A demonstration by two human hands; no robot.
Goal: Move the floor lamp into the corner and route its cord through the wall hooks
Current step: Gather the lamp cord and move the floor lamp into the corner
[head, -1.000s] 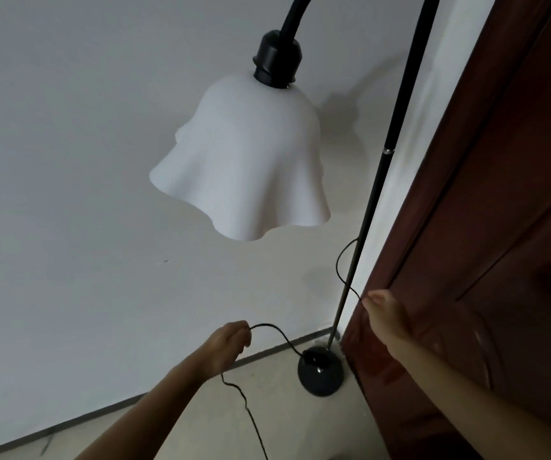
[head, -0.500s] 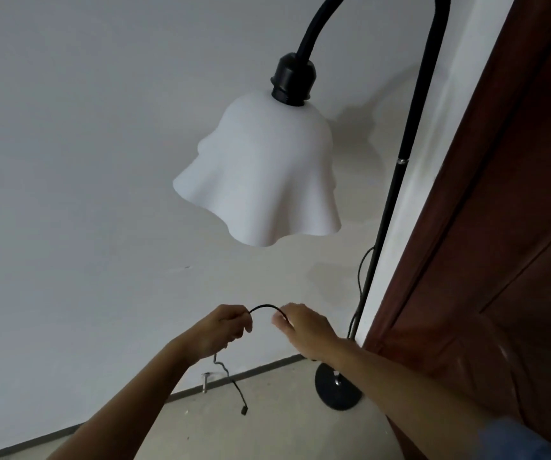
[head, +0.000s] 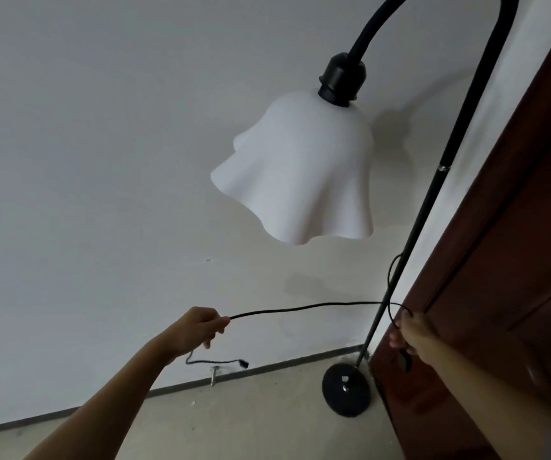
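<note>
Head view: the two hands, which were nearly touching at lower centre half a second ago, have drawn apart, and the cord now runs as a nearly level line between them across the lower middle of the frame. The left hand is closed around the cord at lower centre, with the loose tail and its small end plug dangling below it just above the baseboard. The right hand has swung back to lower right, beside the lamp pole and against the dark wooden door; its fingers curl over the cord, pinching it close to the pole.

The floor lamp stands at the right, its base on the floor where the wall meets the door, the white shade hanging at centre right. So the placing looks done, and the slack is pulled out ready for routing. A small metal peg low on the wall may be a hook; I cannot tell.
</note>
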